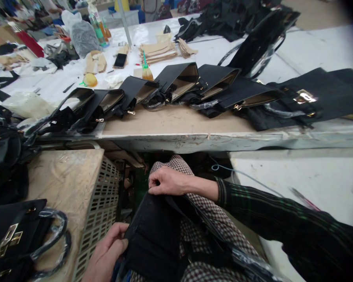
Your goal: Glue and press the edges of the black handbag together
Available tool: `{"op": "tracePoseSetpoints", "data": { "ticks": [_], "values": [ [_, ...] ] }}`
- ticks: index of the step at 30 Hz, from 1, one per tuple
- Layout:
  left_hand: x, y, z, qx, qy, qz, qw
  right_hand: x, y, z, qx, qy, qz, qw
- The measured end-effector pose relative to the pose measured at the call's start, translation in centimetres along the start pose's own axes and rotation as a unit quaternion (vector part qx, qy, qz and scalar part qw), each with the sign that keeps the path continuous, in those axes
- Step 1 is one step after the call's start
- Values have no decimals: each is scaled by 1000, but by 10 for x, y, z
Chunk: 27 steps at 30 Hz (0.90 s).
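A black handbag [153, 235] lies across my lap, over checkered cloth [232, 231]. At its upper corner, my right hand [167, 181] pinches the edge between thumb and fingers. Lower on the left side, my left hand [108, 250] grips the bag's edge, thumb on top and fingers partly hidden behind. The bag's plastic-wrapped handle [250, 260] trails toward the bottom right of my lap.
Several black handbags [176, 80] stand in a row on the table ahead. Another bag [8, 239] with a gold clasp rests on a board-topped crate [98, 207] at left. A glue bottle [147, 71] and phone [120, 60] lie farther back. A white surface [326, 176] extends right.
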<state>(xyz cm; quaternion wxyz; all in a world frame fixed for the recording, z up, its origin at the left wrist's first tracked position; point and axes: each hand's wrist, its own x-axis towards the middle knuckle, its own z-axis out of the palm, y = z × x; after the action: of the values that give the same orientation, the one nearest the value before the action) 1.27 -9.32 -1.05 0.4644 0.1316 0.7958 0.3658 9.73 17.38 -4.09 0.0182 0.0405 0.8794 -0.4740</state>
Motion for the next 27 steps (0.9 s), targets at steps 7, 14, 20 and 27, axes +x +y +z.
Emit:
{"op": "tracePoseSetpoints", "data": {
  "ticks": [7, 14, 20, 27],
  "values": [
    [53, 64, 19, 66, -60, 142, 986, 3, -3, -1, -13, 10, 7, 1000],
    [87, 64, 38, -18, -78, 155, 985, -21, 0, -20, 64, 37, 24, 997],
    [84, 65, 39, -3, -123, 113, 986, -31, -1, -25, 54, 54, 77, 994],
    [88, 66, 40, 67, -124, 159, 977, -27, -2, -23, -34, 73, 118, 990]
  ]
}}
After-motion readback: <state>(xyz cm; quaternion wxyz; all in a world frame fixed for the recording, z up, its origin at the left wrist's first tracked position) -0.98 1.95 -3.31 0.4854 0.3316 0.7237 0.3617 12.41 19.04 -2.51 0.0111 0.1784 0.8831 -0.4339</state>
